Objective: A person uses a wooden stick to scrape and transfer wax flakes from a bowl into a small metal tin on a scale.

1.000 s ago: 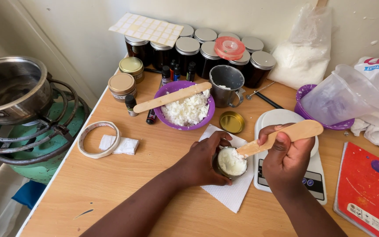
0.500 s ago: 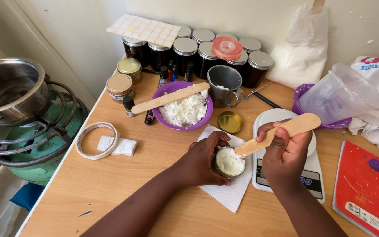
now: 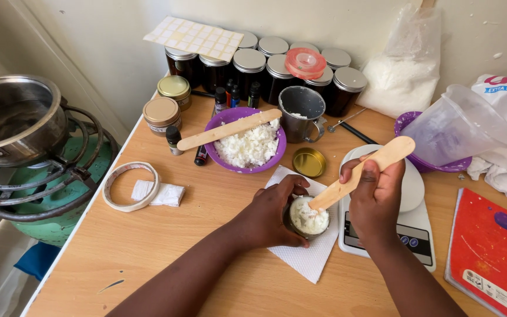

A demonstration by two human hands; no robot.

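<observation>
My left hand (image 3: 272,215) grips a small round tin (image 3: 308,216) filled with white flaky wax; the tin stands on a white paper napkin (image 3: 311,258). A flat wooden stick (image 3: 364,172) is held in my right hand (image 3: 375,199), tip pressed down into the wax in the tin. Just behind lies the tin's gold lid (image 3: 308,162). A purple bowl (image 3: 216,123) of white flakes sits further back with a second wooden stick (image 3: 227,130) laid across it.
A white kitchen scale (image 3: 413,223) lies under my right hand. Dark lidded jars (image 3: 247,70), a metal cup (image 3: 301,113), a bag of white flakes (image 3: 403,76), a clear jug (image 3: 462,126), a red book (image 3: 491,246), a tape roll (image 3: 129,186). Left: pot (image 3: 7,117) on gas burner.
My right hand has tilted the stick steeper and pushed its tip deeper into the tin. My left hand still holds the tin in place.
</observation>
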